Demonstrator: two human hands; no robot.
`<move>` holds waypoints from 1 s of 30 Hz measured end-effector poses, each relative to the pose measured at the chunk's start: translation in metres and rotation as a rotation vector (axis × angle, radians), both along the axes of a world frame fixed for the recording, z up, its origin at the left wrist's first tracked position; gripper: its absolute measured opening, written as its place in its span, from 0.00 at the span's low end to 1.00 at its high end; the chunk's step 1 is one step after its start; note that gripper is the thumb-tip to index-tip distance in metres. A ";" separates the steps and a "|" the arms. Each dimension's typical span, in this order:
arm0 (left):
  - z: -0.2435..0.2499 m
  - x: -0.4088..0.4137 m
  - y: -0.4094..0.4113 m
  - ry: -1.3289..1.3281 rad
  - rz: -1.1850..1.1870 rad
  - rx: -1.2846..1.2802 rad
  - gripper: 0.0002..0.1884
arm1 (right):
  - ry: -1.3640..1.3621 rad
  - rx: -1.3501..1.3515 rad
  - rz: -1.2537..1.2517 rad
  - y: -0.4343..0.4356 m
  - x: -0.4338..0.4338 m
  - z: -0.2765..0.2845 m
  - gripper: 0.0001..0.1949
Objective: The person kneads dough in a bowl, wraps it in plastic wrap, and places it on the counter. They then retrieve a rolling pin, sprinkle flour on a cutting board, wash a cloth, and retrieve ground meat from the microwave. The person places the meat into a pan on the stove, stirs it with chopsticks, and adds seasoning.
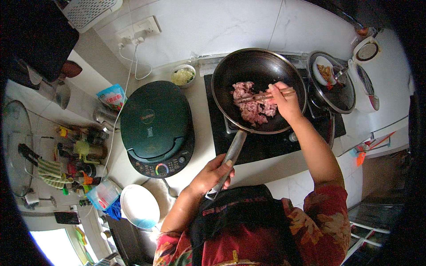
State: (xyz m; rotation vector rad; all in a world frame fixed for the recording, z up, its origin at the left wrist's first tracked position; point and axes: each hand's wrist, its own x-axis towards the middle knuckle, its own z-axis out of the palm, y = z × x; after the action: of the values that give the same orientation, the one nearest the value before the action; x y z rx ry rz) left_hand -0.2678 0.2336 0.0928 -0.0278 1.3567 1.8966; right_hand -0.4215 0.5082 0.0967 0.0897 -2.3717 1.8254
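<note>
A dark wok (263,66) sits on the black gas stove (239,149), tilted slightly, with its metal handle (235,146) towards me. Around the lower part of that handle my left hand (216,173) is closed. Over the wok, my right hand (283,99) grips a pair of wooden chopsticks (254,97), whose tips are in the meat. Pinkish pieces of raw-looking meat (253,111) lie spread across the middle of the wok.
Left of the stove stands a dark green electric griddle (154,123), with a bowl of chopped pale food (183,76) behind it. A glass-lidded pot (344,96) carrying a small bowl (321,61) is at right. An empty white bowl (139,202) stands at lower left.
</note>
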 end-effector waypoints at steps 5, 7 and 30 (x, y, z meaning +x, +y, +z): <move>0.002 -0.002 -0.012 0.034 0.000 -0.025 0.24 | 0.031 0.027 -0.121 0.002 -0.011 0.030 0.13; 0.006 -0.004 -0.011 0.052 -0.015 -0.028 0.24 | 0.105 -0.020 -0.170 -0.001 -0.013 0.005 0.13; 0.001 -0.006 -0.014 0.033 -0.014 0.038 0.24 | -0.026 0.109 -0.153 0.019 0.018 0.038 0.16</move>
State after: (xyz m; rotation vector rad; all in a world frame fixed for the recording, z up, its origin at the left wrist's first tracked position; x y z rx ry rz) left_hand -0.2735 0.2199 0.0941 0.0319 1.3394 1.9185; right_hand -0.4035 0.5277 0.1347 -0.1019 -2.4211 1.6394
